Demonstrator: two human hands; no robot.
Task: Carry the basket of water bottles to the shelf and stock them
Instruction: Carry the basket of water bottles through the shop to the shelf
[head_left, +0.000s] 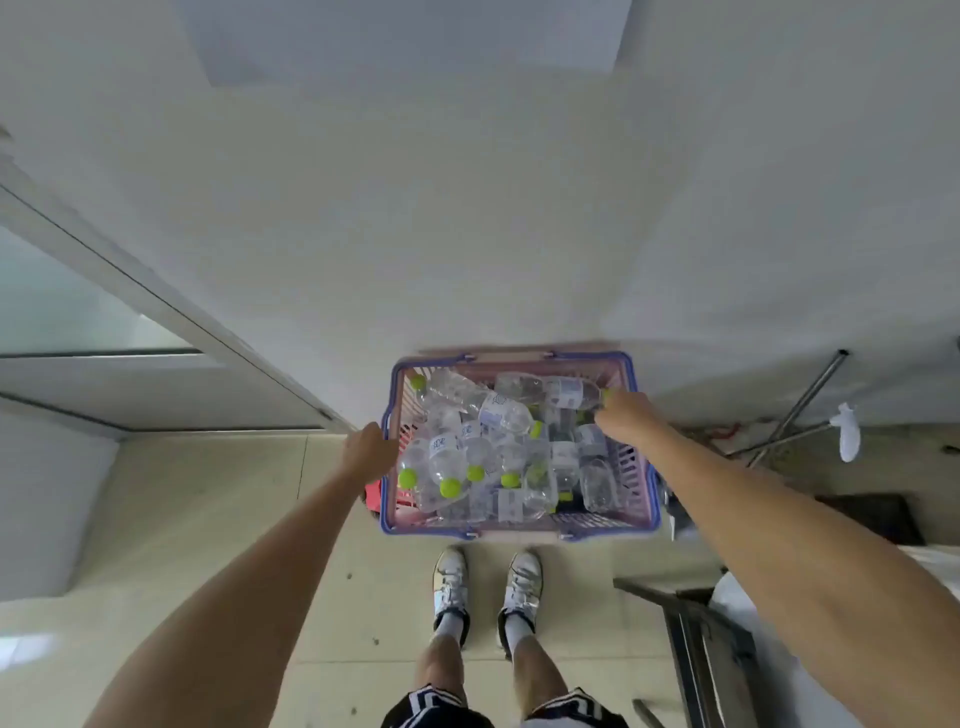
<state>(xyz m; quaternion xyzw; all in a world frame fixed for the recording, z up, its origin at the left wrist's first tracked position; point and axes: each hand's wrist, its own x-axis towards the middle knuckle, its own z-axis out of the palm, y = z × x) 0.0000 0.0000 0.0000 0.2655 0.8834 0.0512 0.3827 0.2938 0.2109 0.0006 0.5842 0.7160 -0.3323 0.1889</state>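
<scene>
The basket (431, 530) sits low just beyond the person's shoes (488, 577), its long axis running left to right. Its far side is close to a white wall (467, 234), and something red (375, 499) shows under its near-left corner. It is heaped with clear bottles (447, 460) with green caps, lying every which way.

The left grip (370, 453) is on the basket's left rim, fingers curled over the edge and holding it. The right grip (623, 415) reaches over the right side to the far-right corner. There it meets the cap end of a top bottle (569, 392) that lies left to right along the far wall. The back of the hand hides the fingers and the picture is soft there, so I cannot tell whether it has clenched on that bottle or only touches it.

I'd judge a first bottle is being taken rather than the basket carried. That bottle lies just left of the right grip, neck toward it, so the right hand is plainly the nearer one. It would have to draw the bottle out rightward and up along its own length, clear of the rim. No shelf that I can be sure of is in sight.
</scene>
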